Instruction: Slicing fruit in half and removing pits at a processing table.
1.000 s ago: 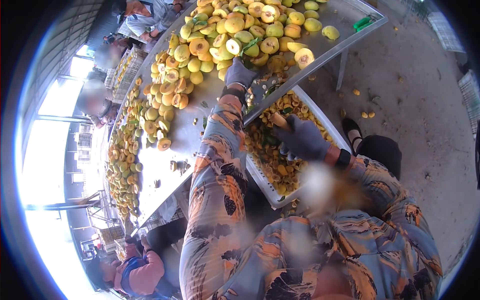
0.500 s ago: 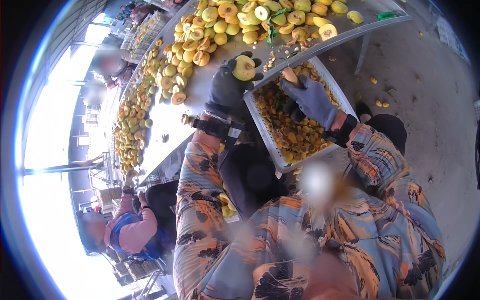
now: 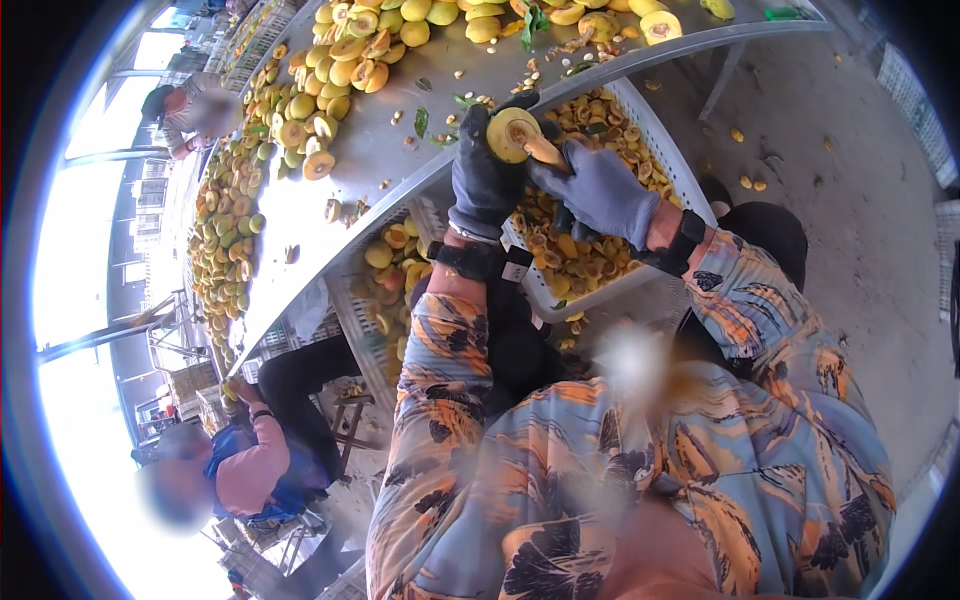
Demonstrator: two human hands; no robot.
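Note:
My left hand point(image 3: 482, 185), in a dark glove, is closed round a yellow peach half point(image 3: 505, 130) with its cut face turned toward my right hand. My right hand point(image 3: 607, 195), in a grey glove, grips a pitting tool by its wooden handle point(image 3: 545, 153). The tool's tip meets the cut face and is hidden there; the earlier frame shows a thin curved metal end. Both hands are above a white plastic crate point(image 3: 668, 150) full of small orange-brown peach scraps, beside the table edge.
A metal table point(image 3: 385, 140) carries heaped peaches point(image 3: 345, 55), many halved, plus loose pits and leaves. A second crate point(image 3: 350, 315) of peaches stands below its edge. Co-workers sit at left, one in a pink sleeve point(image 3: 255, 465). A green object point(image 3: 783, 14) lies at the table's far right.
The left hand has brought the peach half right, toward the tool. The tool has gone from apart to touching the cut face. The view has shifted, and the crate of peaches shows more.

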